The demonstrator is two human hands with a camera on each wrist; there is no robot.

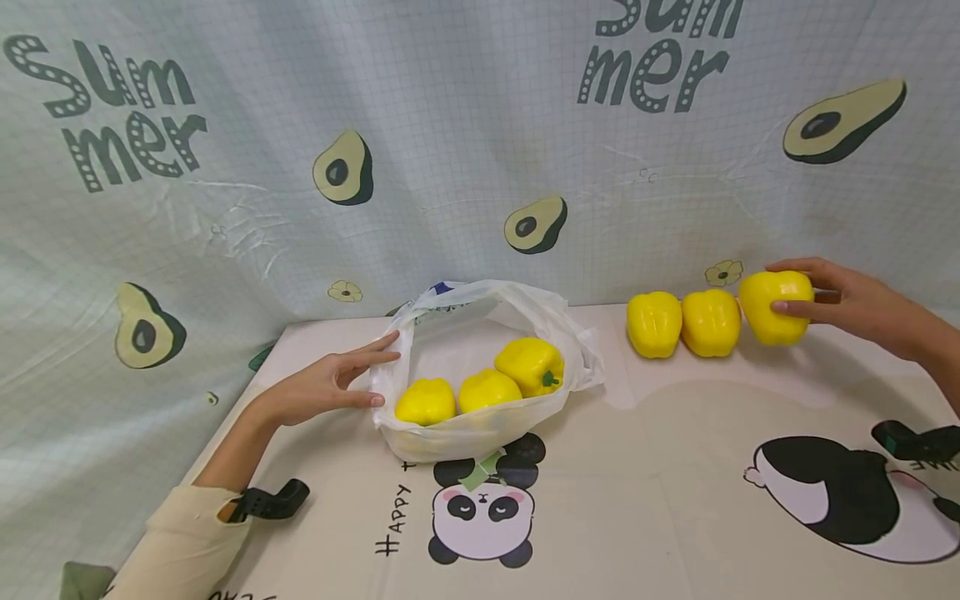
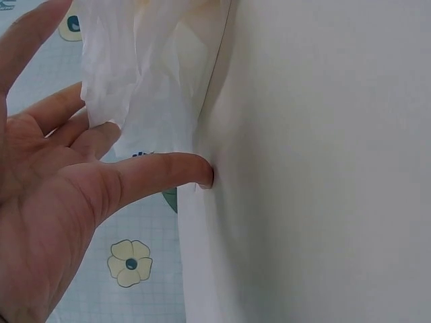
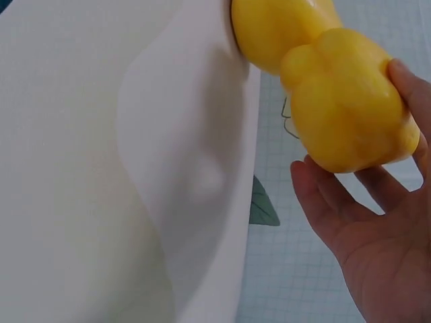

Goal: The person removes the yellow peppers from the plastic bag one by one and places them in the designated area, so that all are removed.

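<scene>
My right hand (image 1: 862, 304) grips a yellow bell pepper (image 1: 772, 308) between thumb and fingers, raised a little above the table at the far right. Right beside it stand two more yellow bell peppers, a middle one (image 1: 711, 323) and a left one (image 1: 654, 325). The right wrist view shows the held pepper (image 3: 347, 101) close against another pepper (image 3: 279, 30). My left hand (image 1: 322, 387) touches the left side of a white plastic bag (image 1: 450, 442) with its fingers extended. Through the bag's wide mouth, three yellow peppers show; one (image 1: 528, 367) has a green stem.
A pale tablecloth (image 1: 637, 500) with panda prints covers the table. Behind the table's back edge hangs a light curtain (image 1: 450, 125) with avocado prints. Black wrist devices show on the left (image 1: 273, 500) and right (image 1: 911, 442) arms.
</scene>
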